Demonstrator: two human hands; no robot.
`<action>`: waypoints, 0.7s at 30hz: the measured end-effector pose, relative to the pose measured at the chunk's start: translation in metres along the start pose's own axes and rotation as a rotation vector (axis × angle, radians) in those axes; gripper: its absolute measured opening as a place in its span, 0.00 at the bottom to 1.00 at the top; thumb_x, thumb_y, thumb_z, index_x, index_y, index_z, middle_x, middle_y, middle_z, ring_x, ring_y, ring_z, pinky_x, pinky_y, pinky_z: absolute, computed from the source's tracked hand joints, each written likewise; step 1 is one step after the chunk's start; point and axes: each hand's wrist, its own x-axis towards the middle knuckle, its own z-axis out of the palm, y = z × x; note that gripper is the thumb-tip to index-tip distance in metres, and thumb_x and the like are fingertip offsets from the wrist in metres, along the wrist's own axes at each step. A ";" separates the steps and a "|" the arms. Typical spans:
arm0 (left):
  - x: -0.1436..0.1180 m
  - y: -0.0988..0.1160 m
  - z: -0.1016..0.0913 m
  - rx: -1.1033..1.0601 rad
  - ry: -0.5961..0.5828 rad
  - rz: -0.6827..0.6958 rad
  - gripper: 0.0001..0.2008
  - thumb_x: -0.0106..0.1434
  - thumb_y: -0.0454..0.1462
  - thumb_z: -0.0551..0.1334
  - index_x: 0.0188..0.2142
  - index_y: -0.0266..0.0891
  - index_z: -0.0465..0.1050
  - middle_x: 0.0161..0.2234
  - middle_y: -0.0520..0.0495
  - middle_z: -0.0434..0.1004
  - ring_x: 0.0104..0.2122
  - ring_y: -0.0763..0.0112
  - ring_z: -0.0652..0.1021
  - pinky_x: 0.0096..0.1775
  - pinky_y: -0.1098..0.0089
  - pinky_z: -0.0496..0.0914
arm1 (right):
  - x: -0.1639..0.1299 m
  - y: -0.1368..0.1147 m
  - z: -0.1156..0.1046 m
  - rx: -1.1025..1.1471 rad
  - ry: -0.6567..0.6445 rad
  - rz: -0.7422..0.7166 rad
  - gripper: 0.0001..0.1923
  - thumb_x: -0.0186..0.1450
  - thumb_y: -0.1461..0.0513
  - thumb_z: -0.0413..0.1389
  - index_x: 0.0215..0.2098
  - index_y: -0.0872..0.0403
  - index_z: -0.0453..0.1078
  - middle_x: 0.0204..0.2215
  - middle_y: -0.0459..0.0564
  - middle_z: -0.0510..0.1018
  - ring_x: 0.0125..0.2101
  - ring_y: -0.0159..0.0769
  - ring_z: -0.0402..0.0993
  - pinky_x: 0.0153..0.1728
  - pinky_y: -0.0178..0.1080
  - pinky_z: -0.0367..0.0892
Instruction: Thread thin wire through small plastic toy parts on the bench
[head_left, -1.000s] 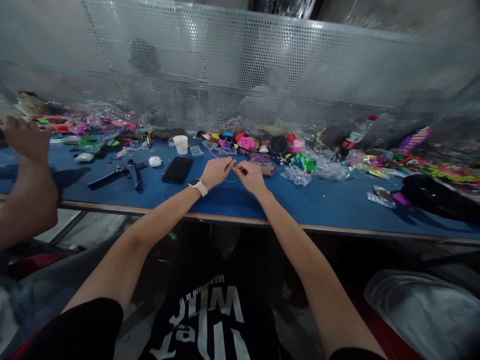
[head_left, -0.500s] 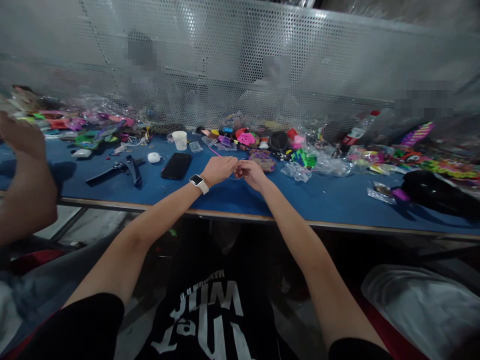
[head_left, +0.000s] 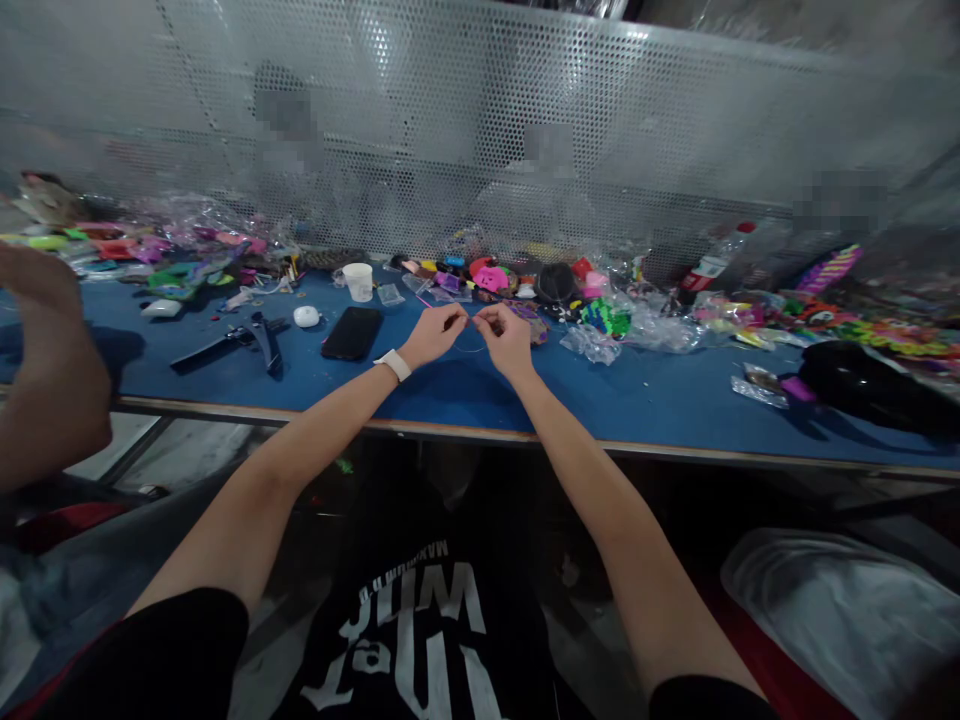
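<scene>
Above the blue table (head_left: 450, 400), my left hand (head_left: 433, 334) and my right hand (head_left: 508, 340) face each other with their fingertips almost meeting. Each hand is closed in a pinch. Between them a thin pale thread (head_left: 469, 350) sags in a shallow curve, held at the fingertips. A short pink strip (head_left: 425, 302) shows just behind my left hand. Partly hidden by my right hand lies a purple and brown patterned piece (head_left: 537, 328). A white watch strap (head_left: 394, 365) is on my left wrist.
Left of my hands lie a black phone (head_left: 352, 333), a white earbud case (head_left: 306, 317) and a dark tool (head_left: 259, 340). A paper cup (head_left: 358, 282), a cola bottle (head_left: 716, 262) and a pink figure (head_left: 491, 278) stand farther back. Another person's arm (head_left: 56, 350) rests at left.
My hands have moved slightly apart from being pressed together, and the thread now shows between their fingertips. My left wrist has turned, so the watch face is out of sight.
</scene>
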 end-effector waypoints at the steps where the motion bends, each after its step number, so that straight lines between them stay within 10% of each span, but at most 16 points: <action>1: 0.000 0.001 -0.001 -0.009 -0.013 0.011 0.11 0.81 0.34 0.60 0.41 0.40 0.78 0.35 0.48 0.82 0.34 0.65 0.76 0.43 0.66 0.70 | 0.001 0.001 -0.001 -0.007 0.001 -0.020 0.19 0.76 0.43 0.65 0.43 0.48 0.82 0.36 0.52 0.89 0.38 0.47 0.84 0.45 0.48 0.79; 12: -0.001 -0.002 0.003 0.164 -0.010 0.102 0.11 0.84 0.35 0.58 0.44 0.42 0.77 0.44 0.38 0.87 0.47 0.55 0.85 0.53 0.62 0.75 | 0.002 0.008 -0.004 -0.145 -0.016 -0.087 0.13 0.75 0.50 0.66 0.43 0.49 0.88 0.43 0.56 0.94 0.43 0.53 0.90 0.52 0.53 0.84; 21: 0.001 0.006 0.000 -0.001 -0.046 -0.039 0.17 0.84 0.36 0.58 0.35 0.43 0.72 0.30 0.49 0.78 0.32 0.64 0.76 0.40 0.65 0.68 | 0.001 0.006 -0.004 -0.262 -0.039 -0.110 0.14 0.79 0.52 0.62 0.44 0.49 0.88 0.45 0.57 0.93 0.44 0.53 0.89 0.53 0.53 0.83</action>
